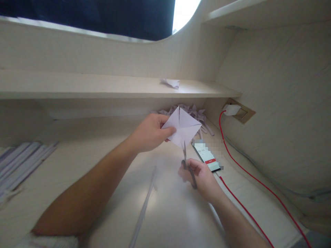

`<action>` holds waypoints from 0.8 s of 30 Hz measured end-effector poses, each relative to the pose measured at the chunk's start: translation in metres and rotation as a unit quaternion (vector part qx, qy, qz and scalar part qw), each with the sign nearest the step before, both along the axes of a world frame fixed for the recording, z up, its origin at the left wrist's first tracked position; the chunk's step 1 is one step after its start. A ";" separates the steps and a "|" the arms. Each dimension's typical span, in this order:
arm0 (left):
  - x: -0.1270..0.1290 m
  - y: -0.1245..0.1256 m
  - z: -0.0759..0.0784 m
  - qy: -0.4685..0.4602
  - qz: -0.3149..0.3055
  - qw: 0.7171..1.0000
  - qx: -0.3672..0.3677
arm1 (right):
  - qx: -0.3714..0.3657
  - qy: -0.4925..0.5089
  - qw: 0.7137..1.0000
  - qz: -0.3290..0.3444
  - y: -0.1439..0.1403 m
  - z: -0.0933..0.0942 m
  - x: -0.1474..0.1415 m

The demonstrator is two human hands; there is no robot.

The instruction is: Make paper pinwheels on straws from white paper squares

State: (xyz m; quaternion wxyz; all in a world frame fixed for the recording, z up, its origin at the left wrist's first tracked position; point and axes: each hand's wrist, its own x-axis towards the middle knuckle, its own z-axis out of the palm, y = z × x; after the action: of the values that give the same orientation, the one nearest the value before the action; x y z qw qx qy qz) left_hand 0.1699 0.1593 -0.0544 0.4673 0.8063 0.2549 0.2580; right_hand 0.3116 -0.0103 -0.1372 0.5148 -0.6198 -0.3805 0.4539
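Observation:
My left hand (152, 132) pinches a square of white paper (187, 125) by its left corner, thumb on top. The paper is held up like a diamond, with slits running from its top and right corners toward the middle. Scissors (190, 174) with dark handles are in my right hand (203, 175), fingers through the loops. Their blades point away from me and meet the paper's bottom corner. Whether the blades are fully closed there is hard to see.
Behind the paper lies a pile of folded white paper pieces (193, 112). A phone (207, 156) lies right of the scissors, near a red cable (248, 175) and a white plug (232, 109). A thin pale stick (144, 206) and stacked paper strips (26, 165) are on the desk. More paper (170, 83) sits on the shelf (103, 84).

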 end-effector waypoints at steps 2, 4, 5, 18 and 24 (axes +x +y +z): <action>0.000 0.001 -0.001 -0.001 -0.005 1.000 -0.004 | 0.000 0.001 1.000 0.000 0.000 0.001 0.000; 0.001 0.001 -0.001 -0.003 -0.006 1.000 -0.007 | -0.003 0.002 1.000 -0.001 0.000 0.001 -0.001; 0.001 0.000 -0.001 -0.004 -0.006 1.000 -0.008 | -0.005 0.001 1.000 -0.001 0.000 0.001 -0.001; 0.001 -0.002 0.001 -0.021 -0.007 0.998 -0.051 | -0.018 -0.011 1.000 -0.011 -0.002 -0.010 0.002; 0.002 -0.002 0.002 -0.019 -0.010 0.998 -0.062 | -0.022 -0.006 1.000 -0.022 -0.003 -0.006 0.001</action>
State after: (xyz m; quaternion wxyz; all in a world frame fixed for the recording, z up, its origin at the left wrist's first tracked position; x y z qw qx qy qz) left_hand 0.1715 0.1571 -0.0519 0.5238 0.7732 0.2533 0.2523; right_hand 0.3127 -0.0131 -0.1432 0.5085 -0.6420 -0.3601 0.4469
